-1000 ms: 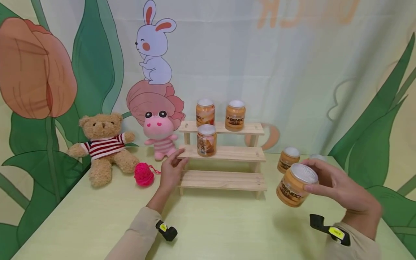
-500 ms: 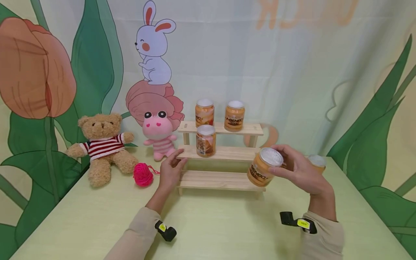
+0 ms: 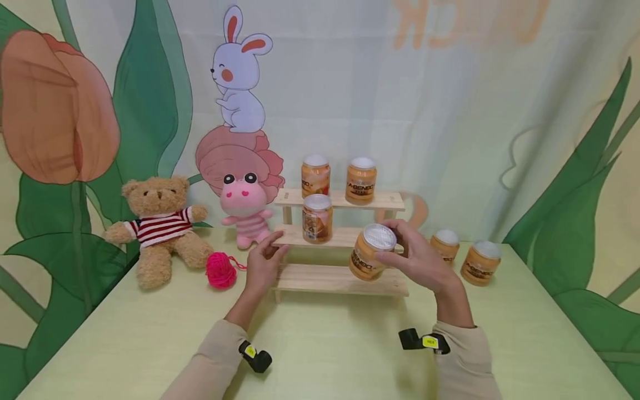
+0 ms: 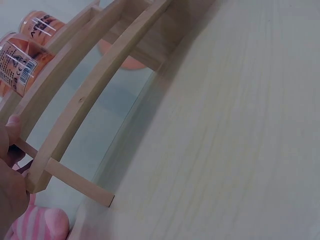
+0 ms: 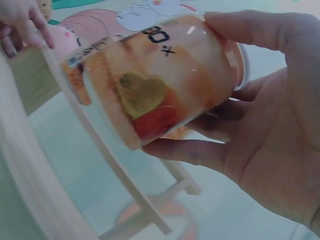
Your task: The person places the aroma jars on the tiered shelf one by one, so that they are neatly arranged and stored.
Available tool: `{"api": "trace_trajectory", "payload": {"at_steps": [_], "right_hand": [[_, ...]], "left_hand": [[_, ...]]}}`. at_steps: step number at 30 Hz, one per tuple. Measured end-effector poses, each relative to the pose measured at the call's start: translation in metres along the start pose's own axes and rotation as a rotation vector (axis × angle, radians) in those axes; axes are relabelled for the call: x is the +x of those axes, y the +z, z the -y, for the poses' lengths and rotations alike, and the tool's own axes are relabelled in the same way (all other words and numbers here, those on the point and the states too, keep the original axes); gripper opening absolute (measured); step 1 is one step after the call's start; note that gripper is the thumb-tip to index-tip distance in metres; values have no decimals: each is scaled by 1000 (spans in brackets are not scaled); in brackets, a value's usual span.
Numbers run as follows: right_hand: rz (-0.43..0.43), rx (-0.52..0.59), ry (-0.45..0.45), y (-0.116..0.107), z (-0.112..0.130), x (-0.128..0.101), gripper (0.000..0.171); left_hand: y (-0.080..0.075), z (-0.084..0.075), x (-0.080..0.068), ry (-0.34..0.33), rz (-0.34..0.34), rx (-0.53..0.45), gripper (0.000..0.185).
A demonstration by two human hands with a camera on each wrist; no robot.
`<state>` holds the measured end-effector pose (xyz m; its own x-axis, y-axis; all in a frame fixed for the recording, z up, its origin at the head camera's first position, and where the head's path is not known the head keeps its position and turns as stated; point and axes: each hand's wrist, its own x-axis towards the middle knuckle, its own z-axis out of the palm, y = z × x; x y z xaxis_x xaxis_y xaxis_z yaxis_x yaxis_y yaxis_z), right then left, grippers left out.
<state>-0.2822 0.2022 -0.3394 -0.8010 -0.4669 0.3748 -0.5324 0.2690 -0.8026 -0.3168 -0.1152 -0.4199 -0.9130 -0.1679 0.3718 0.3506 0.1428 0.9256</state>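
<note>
My right hand (image 3: 420, 258) holds an orange jar (image 5: 165, 80) with a silvery lid, its thumb and fingers round the lid end. The jar tilts in front of the right part of a three-tier wooden display shelf (image 3: 325, 278), between the middle and bottom planks in the head view. With thumb and fingers, my left hand (image 3: 265, 266) grips the left end of the middle plank. On that plank stands a jar (image 3: 317, 219), turned to its barcode side. Two like jars, a left one (image 3: 315, 178) and a right one (image 3: 361, 180), are upright on the top plank.
Two further jars, one nearer the shelf (image 3: 446, 244) and one farther right (image 3: 481, 264), stand on the pale table (image 3: 320, 344). At left sit a teddy bear (image 3: 162, 228), a pink plush toy (image 3: 246, 208) and a pink yarn ball (image 3: 220, 271). A printed curtain (image 3: 450, 111) hangs behind.
My right hand has carried the jar leftward from beside the shelf to in front of its right part. The two jars on the table now show more fully. My left hand stays at the plank.
</note>
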Motion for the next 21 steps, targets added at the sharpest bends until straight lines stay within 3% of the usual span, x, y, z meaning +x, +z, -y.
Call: {"api": "trace_trajectory", "payload": {"at_steps": [5,12,21], "right_hand": [[-46,-44,55,6,-9,14,54],[-98,-125,108,2,-17,43,55],[-55,-178,134,0,-24,70,55]], "left_hand": [[3,0,-3,-7,-1,5,35],[5,42,15,3,-32,-2,35],[3,43,17,-1,-40,22,35]]}}
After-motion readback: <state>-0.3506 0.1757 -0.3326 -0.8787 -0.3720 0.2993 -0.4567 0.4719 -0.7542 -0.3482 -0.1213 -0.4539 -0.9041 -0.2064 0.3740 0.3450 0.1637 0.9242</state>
